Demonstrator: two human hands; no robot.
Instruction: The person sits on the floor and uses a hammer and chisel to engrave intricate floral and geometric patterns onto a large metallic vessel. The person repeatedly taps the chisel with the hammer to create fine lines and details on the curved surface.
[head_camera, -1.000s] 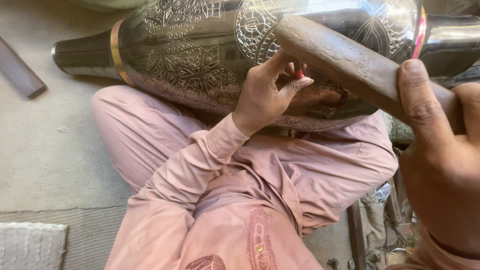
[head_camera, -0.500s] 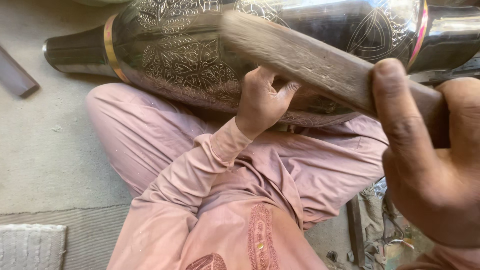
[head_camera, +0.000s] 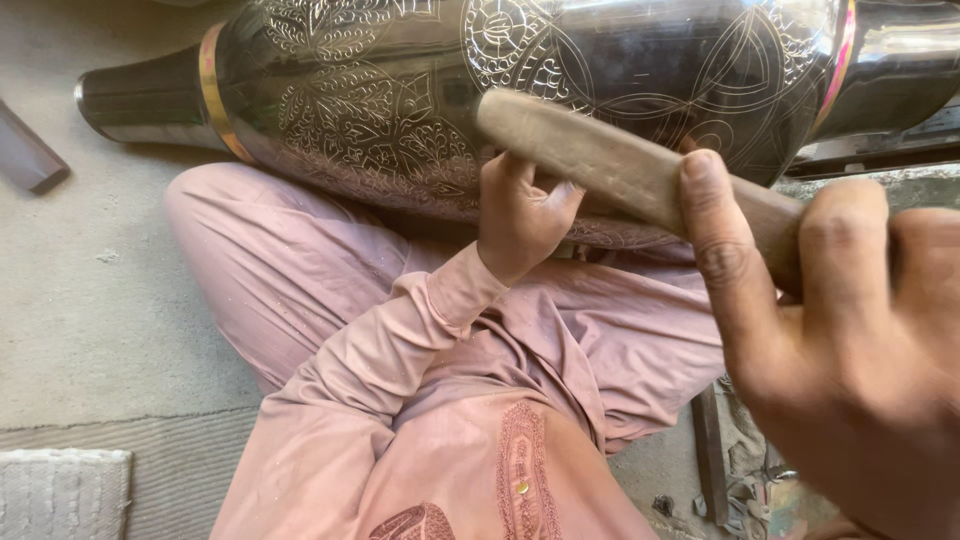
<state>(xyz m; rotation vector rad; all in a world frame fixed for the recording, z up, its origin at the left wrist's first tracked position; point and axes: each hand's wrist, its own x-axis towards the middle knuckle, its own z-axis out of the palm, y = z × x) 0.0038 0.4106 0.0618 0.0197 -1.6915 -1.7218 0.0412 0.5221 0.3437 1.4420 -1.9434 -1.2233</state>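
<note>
A large dark metal vase with fine engraved floral and circular patterns (head_camera: 400, 90) lies on its side across your lap, its narrow neck, ringed by a gold band, pointing to your left over the grey concrete floor (head_camera: 70, 300); whether anything is inside it cannot be told. Your left hand (head_camera: 520, 215) is raised against the vase's lower flank, wrist bent upward, its fingers (head_camera: 560, 195) curled together on something small that the hand hides, so you cannot tell what they pinch. Your right hand (head_camera: 850, 350) sits close to the camera, blurred, with its fingers clamped on the handle end of a smooth, rounded brown wooden mallet (head_camera: 600, 160), which slants up and leftward so that its blunt end hangs just above your left hand, near the vase's surface. Your loose pink cloth sleeve and trousers (head_camera: 430, 370) are crossed under the vase. A pale woven mat corner (head_camera: 60, 495) lies on the floor at lower left, and a dark flat bar (head_camera: 30, 155) lies near the vase's neck.
</note>
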